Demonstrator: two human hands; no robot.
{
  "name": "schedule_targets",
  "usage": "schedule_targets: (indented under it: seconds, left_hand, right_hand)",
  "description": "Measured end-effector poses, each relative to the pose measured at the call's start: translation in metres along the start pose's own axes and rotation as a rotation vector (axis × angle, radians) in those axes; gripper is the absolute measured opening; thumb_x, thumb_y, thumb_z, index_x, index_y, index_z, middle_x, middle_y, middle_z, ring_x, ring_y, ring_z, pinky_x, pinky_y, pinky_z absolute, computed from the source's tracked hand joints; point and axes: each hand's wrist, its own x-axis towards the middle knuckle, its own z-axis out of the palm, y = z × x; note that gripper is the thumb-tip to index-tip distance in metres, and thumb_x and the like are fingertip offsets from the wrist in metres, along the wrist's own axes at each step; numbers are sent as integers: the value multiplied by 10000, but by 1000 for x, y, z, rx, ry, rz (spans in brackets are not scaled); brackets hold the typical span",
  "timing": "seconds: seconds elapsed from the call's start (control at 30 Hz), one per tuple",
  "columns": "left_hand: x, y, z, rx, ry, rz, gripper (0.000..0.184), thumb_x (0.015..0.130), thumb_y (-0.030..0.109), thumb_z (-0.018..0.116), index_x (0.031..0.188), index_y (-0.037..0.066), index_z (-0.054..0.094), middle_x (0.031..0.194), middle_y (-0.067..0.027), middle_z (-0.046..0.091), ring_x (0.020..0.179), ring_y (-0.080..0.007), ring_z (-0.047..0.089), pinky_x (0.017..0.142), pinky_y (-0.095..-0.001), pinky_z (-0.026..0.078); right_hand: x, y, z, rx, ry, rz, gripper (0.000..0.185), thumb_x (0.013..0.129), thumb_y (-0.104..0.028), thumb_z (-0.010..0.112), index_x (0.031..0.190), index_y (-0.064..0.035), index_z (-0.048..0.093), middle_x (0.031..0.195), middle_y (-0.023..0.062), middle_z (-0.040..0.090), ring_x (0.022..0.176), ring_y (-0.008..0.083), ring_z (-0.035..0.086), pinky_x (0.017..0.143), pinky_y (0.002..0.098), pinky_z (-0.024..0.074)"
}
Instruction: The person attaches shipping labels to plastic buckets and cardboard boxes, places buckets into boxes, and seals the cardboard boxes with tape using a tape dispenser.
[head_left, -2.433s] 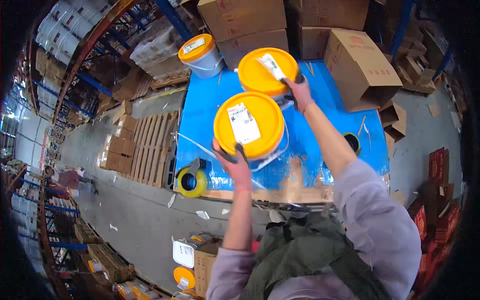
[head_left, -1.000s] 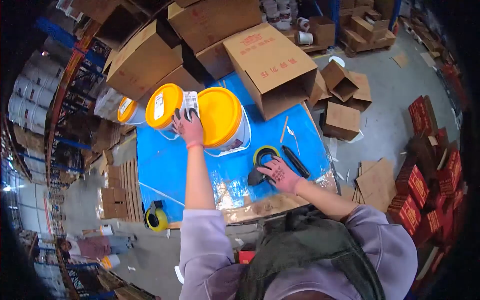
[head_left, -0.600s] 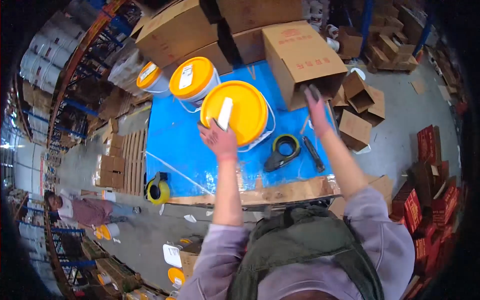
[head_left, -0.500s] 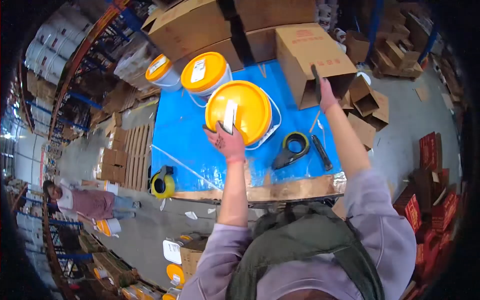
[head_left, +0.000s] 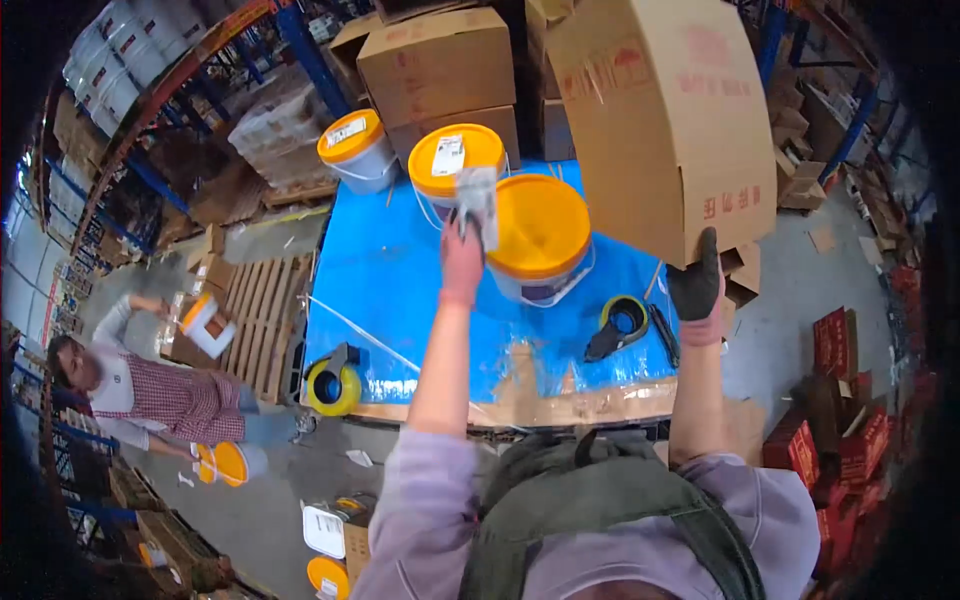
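My left hand [head_left: 462, 262] is closed on a small whitish packet or slip [head_left: 478, 200], blurred by motion, beside the nearest white bucket's yellow lid [head_left: 543, 225]. Two more yellow-lidded buckets stand behind: a middle bucket [head_left: 470, 150] with a white label and a far bucket [head_left: 352, 135]. On the right, my right hand [head_left: 697, 285], in a dark-palmed pink glove, grips the bottom edge of a large cardboard carton [head_left: 655, 130]. The carton is tilted up off the blue tabletop [head_left: 380, 260]. Its opening is hidden from me.
A tape dispenser [head_left: 622, 322] and a black cutter-like tool [head_left: 664, 335] lie near the front right edge. Another tape dispenser [head_left: 335, 382] sits at the left corner. Stacked cartons [head_left: 435, 70] stand behind. A person [head_left: 170, 395] carrying buckets is on the left, near a wooden pallet [head_left: 262, 310].
My left hand has lifted the white slip off the nearest lid. My right hand has taken hold of the carton, which has tilted up. The person at left has raised a bucket.
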Motion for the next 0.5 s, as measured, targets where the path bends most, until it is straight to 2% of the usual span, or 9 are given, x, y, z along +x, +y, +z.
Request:
schedule_targets:
  seconds: [0.13,0.17,0.2,0.23,0.27,0.37,0.4,0.47,0.5]
  left_hand:
    - [32,-57,63,16,27,35,349,962,170,457,1226,-21,582,1316,-280,515,1238,-440,446,1059,-456,374]
    - [32,-69,75,-18,5,22,350,966,176,448,1214,-27,589,1323,-284,510,1265,-445,427,1079,-455,357]
    - [23,-46,60,474,-212,83,355,967,177,446,1208,-40,591,1378,-286,460,1313,-435,382,1114,-444,320]
    - [0,-26,60,197,-17,-88,358,966,164,447,1229,-41,575,1405,-282,432,1318,-437,372,1122,-441,310]
    - [-26,-6,62,-72,186,-252,363,964,152,448,1250,-42,559,1431,-278,404,1323,-440,362,1130,-438,301]
    - [-106,23,19,-216,236,-200,388,979,148,443,1308,-47,504,1456,-240,393,1351,-367,365,1129,-404,302]
    - [-134,41,-1,-414,198,-381,414,999,198,434,1335,-42,466,1412,-201,443,1305,-325,417,1098,-389,337]
    - [-170,63,-29,-833,112,-712,480,1040,297,417,1389,-32,390,1323,-121,541,1211,-242,520,1036,-360,407]
    - [-186,55,-39,-941,136,-672,488,1038,329,418,1371,-27,410,1295,-131,560,1160,-240,555,1002,-365,439]
  right_hand:
    - [1,4,-44,-792,-6,-294,489,994,-310,535,1399,-57,426,1375,104,515,1244,246,507,1030,388,424]
    - [-6,-1,-27,-803,-11,-300,489,994,-310,535,1399,-57,426,1375,104,515,1244,246,507,1030,388,424]
    - [-18,-9,4,-337,-56,-117,495,994,-320,531,1402,-61,421,1379,105,513,1251,247,504,1035,397,423]
    - [-26,-14,24,136,-98,72,501,994,-330,528,1404,-66,416,1383,106,510,1257,247,501,1041,406,421]
    - [-28,-14,34,143,-112,83,501,994,-330,528,1404,-66,416,1383,106,510,1257,247,501,1041,406,421]
    - [-29,21,51,292,-218,251,510,1000,-298,524,1430,-65,381,1398,101,495,1264,242,494,1061,412,411]
    - [-23,39,50,310,-226,287,510,1000,-298,524,1430,-65,381,1398,101,495,1264,242,494,1061,412,411]
    - [1,92,33,87,-398,251,486,1001,-343,497,1399,-69,444,1395,90,518,1282,239,486,1069,415,399]
    - [9,136,7,-340,-299,7,486,1000,-324,500,1403,-60,434,1394,99,519,1300,239,470,1084,405,392]
